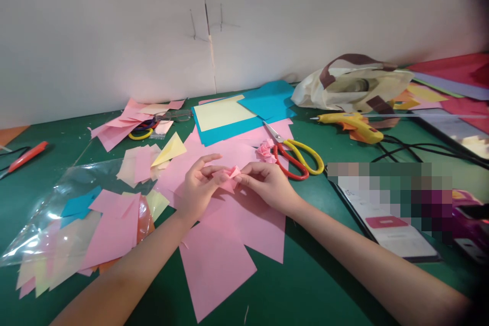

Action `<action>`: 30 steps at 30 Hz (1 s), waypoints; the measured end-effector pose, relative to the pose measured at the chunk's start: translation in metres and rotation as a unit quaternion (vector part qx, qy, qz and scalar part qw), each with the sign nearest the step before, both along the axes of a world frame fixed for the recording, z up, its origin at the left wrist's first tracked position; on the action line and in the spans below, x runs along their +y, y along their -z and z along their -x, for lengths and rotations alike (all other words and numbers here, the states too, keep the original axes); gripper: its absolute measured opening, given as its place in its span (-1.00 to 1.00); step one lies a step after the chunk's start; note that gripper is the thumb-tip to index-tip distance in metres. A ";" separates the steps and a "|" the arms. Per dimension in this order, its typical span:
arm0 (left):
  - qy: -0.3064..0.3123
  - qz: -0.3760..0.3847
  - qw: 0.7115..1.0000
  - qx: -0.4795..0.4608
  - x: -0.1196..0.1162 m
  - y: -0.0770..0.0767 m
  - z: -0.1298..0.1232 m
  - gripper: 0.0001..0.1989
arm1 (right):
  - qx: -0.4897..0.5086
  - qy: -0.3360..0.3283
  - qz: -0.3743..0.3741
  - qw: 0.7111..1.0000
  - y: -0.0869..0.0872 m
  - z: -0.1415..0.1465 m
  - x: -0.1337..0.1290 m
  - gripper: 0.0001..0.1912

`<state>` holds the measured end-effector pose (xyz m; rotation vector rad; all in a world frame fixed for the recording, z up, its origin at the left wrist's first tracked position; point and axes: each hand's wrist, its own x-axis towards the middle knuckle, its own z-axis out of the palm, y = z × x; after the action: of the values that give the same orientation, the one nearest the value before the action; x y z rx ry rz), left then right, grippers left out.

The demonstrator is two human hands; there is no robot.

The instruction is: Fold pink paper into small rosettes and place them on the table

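Observation:
Between my two hands is a small folded piece of pink paper (231, 173), pinched from both sides. My left hand (202, 183) grips its left edge with thumb and fingers. On the other side, my right hand (263, 183) holds the right edge between thumb and forefinger. Both hands hover over pink paper sheets (221, 270) spread on the green table. Just beyond my right hand sits a crumpled-looking pink paper flower (266, 151). Touching it are scissors (292, 153) with one red and one yellow handle, lying with blades apart.
Left lies a clear plastic bag (49, 214) with coloured paper scraps. Blue sheets (267, 102) lie at the back. Right are a yellow glue gun (351, 125) with black cables, a phone (385, 224) and a cloth bag (313, 89). A red-handled tool (28, 155) lies far left.

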<state>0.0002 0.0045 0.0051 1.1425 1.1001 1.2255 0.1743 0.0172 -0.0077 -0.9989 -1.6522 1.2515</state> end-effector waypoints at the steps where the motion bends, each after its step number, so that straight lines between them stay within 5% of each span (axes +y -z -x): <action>1: 0.003 0.004 1.000 -0.003 0.000 0.000 0.000 -0.52 | 0.002 0.003 -0.002 1.000 0.000 0.000 0.000 -0.74; 16: -0.020 0.012 0.999 0.028 -0.003 -0.005 -0.008 -0.59 | 0.065 0.008 0.016 0.998 -0.002 0.003 -0.002 -0.79; 30: 0.008 -0.024 0.995 0.093 -0.007 -0.006 -0.009 -0.55 | -0.005 0.059 -0.086 0.995 0.000 0.002 -0.003 -0.75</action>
<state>0.0093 -0.0028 0.0108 1.3204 1.2025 1.1550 0.1728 0.0139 -0.0074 -0.9829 -1.6518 1.0098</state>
